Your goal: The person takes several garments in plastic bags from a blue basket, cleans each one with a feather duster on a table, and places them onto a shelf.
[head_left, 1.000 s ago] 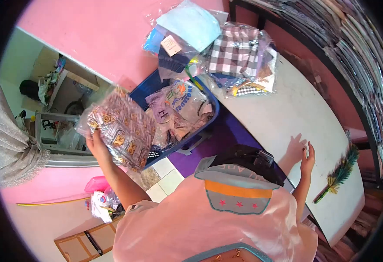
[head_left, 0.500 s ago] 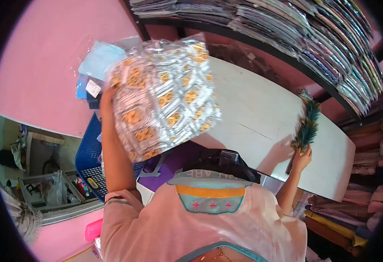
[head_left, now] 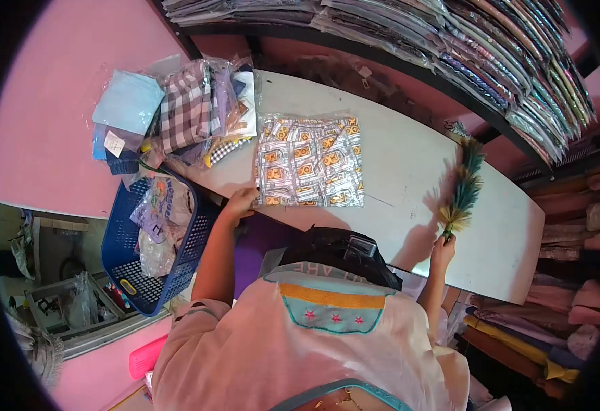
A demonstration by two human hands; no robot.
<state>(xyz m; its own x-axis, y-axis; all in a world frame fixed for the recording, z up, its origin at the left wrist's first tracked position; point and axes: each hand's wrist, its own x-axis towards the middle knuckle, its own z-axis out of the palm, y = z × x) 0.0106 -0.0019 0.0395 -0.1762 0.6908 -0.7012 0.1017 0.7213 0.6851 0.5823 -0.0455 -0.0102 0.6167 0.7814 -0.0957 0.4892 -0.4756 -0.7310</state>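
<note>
A clear plastic pack of folded fabric, printed white, grey and orange, lies flat on the white table. At its lower left corner, my left hand has its fingers closed on the plastic's edge. My right hand is wrapped around the handle of a feather duster, whose dark green and yellowish feathers point up and away over the table's right side.
Several bagged garments, including a checked one and a light blue one, are piled at the left. A blue basket holding plastic packs stands below them. Stacked packs fill the shelf above the table, and folded fabrics lie at right.
My left hand has brought the patterned pack down from mid-air onto the table, uncovering the bagged pile and basket contents. My right hand still holds the duster, slightly shifted.
</note>
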